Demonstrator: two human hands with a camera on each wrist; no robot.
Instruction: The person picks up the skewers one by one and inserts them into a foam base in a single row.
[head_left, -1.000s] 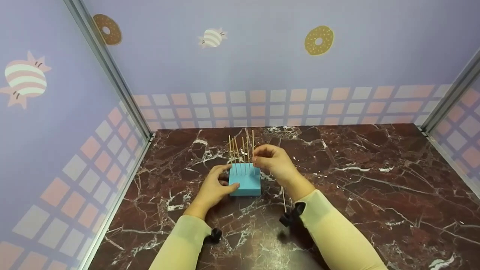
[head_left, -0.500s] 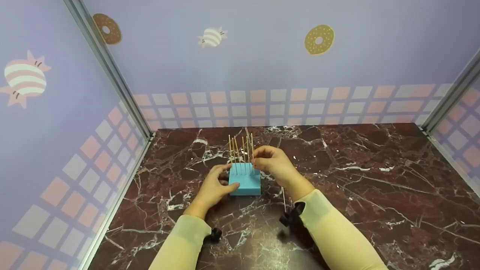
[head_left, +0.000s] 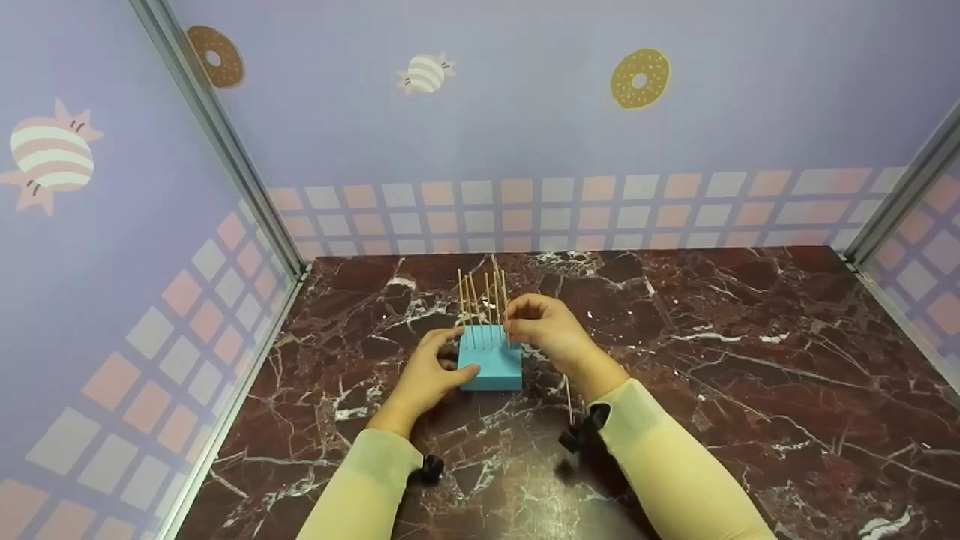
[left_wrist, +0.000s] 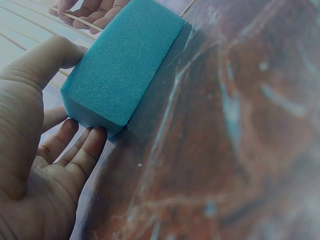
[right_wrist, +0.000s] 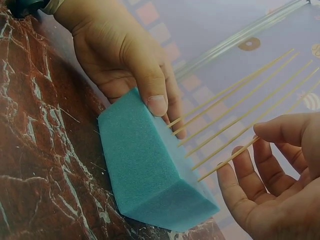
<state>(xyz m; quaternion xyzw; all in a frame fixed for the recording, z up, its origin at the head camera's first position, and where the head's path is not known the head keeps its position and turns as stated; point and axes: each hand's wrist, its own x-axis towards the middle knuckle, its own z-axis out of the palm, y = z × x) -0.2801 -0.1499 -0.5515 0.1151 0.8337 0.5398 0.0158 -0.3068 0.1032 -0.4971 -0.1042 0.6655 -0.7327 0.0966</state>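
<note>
A light-blue foam block [head_left: 495, 367] sits on the table, with several thin wooden skewers [right_wrist: 235, 124] standing in its top. My left hand [head_left: 429, 375] holds the block's left side, thumb on the top edge and fingertips against the end face in the left wrist view. At the block's right side, my right hand [head_left: 553, 331] pinches a skewer [right_wrist: 212, 170] between thumb and fingers. That skewer's lower end meets the foam, at the near end of the row in the right wrist view. How deep it goes is not visible.
Beside the right wrist, another thin stick [head_left: 568, 401] lies on the dark red marbled table [head_left: 712, 420]. Patterned lilac panels [head_left: 525, 135] enclose the back and sides. Small white specks are scattered right of the block.
The pinched skewer's top has dropped lower and shifted slightly left, its lower end moving down toward the block. My right hand moved down a little; the left hand and block stayed still.
</note>
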